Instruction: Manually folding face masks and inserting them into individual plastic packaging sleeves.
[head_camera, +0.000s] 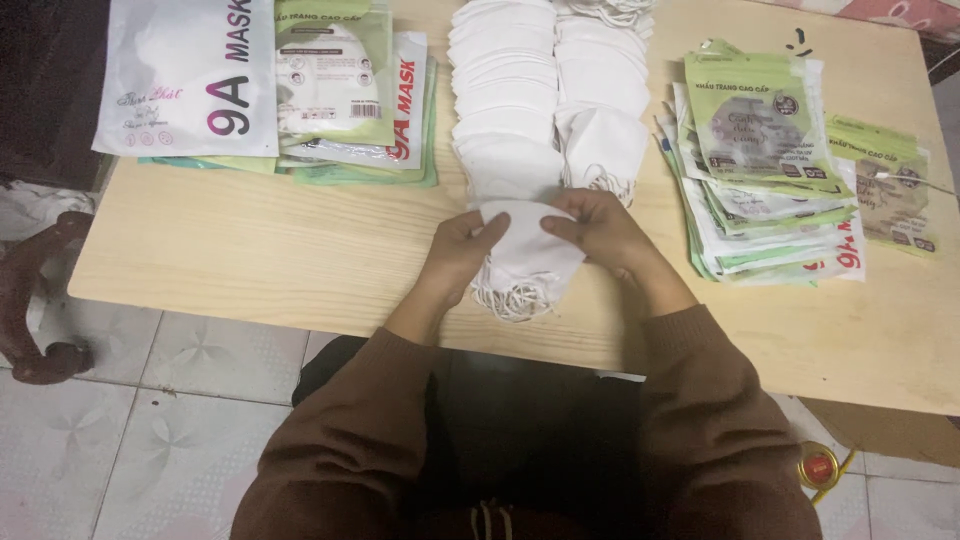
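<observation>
Lying flat over the table's (250, 260) near edge, a small bundle of folded white masks (525, 255) is gripped from both sides, its long axis running from the far edge down to the loose ear loops (515, 298) at the near end. It is pinched on one flank by the left hand (458, 252) and on the other by the right hand (598, 232), both equally close. Just beyond, toward the far edge, two rows of white masks (545, 90) are laid out, with packet stacks (770, 170) toward the right edge and larger pouches (260, 80) at the far left corner

Wooden table (250, 250) stood on tiled floor (120, 430). Flat pouches (190, 75) lay far left, green-white packets (770, 160) right; red-capped object (818, 466) near right.
</observation>
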